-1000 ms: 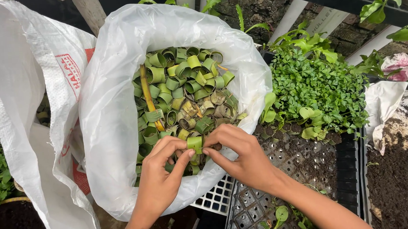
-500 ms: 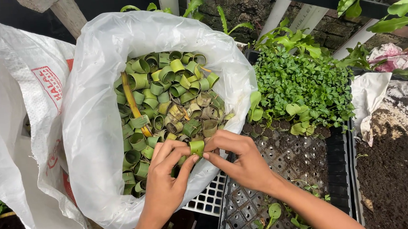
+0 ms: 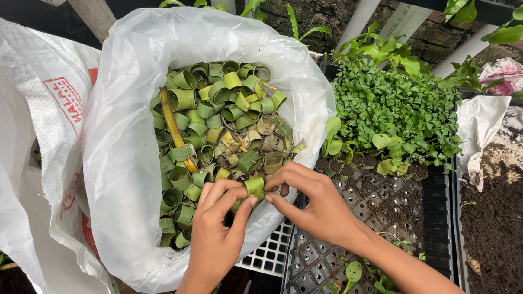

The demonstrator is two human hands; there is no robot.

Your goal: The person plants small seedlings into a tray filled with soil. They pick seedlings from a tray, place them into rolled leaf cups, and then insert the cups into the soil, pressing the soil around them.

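Both my hands pinch one small green leaf ring point(image 3: 253, 186) over the near rim of a white plastic bag point(image 3: 122, 149). My left hand point(image 3: 218, 228) grips its left side with thumb and fingers. My right hand point(image 3: 313, 204) holds its right side with fingertips. The bag is filled with several rolled leaf rings point(image 3: 217, 119), green and some brownish, plus a long yellowish leaf strip point(image 3: 174, 128).
A black seedling tray point(image 3: 363, 219) with soil and a few sprouts lies under my right arm, beside a white grid tray point(image 3: 271, 255). Dense green seedlings point(image 3: 392, 109) grow behind it. A white woven sack point(image 3: 24, 131) sits left; dark soil point(image 3: 508, 223) right.
My hands keep hold of the same leaf ring and barely shift. The view has drifted slightly, so the bag sits a little to the right of where it was half a second ago.
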